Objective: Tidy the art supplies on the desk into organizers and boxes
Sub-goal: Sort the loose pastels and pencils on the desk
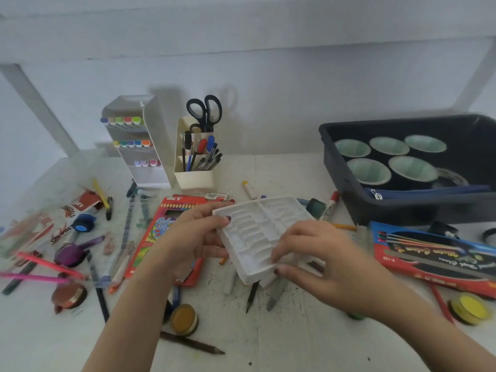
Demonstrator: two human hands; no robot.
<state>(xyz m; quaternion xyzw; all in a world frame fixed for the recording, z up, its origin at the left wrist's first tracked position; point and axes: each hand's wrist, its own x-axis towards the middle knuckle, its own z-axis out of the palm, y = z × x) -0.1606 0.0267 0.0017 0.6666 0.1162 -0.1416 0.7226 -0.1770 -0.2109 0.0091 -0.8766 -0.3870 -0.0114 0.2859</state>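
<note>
Your left grip (pixel 193 232) and right grip (pixel 322 261) both clutch the empty white tray (pixel 257 229), tilted just above the bench (pixel 295 339). It looks light and could slip, scattering the pencils (pixel 252 296) beneath. The dark bin (pixel 397 213) holds five paper cups (pixel 369 170) and a blue pouch (pixel 429 191). The cream holder (pixel 193 181) holds scissors (pixel 205 111) and pens (pixel 204 157).
</note>
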